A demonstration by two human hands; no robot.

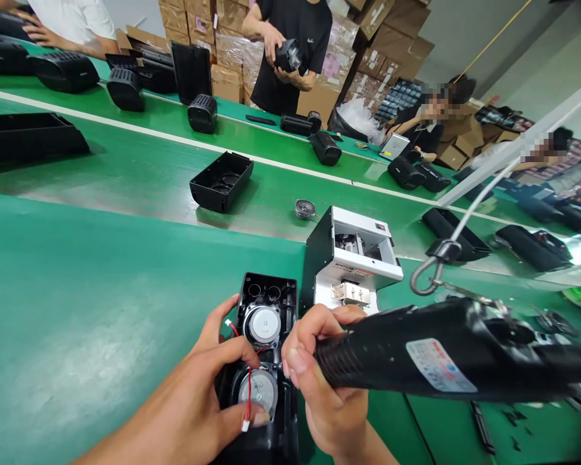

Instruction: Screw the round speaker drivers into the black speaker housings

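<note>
My right hand is wrapped round the front of a black electric screwdriver hanging from a cable with a loop. Its tip end is at the right side of a black speaker housing, mostly hidden by my fingers. Two round speaker drivers sit in the housing: the upper driver and the lower driver. My left hand grips the housing's left side, with its thumb and a finger at the lower driver. Red wires with white connectors run from the drivers.
Beyond the housing stands a white-and-black screw feeder machine. A loose speaker driver and an open black housing lie on the green conveyor belt. Several finished-looking speakers line the far side. A co-worker holds a black speaker there.
</note>
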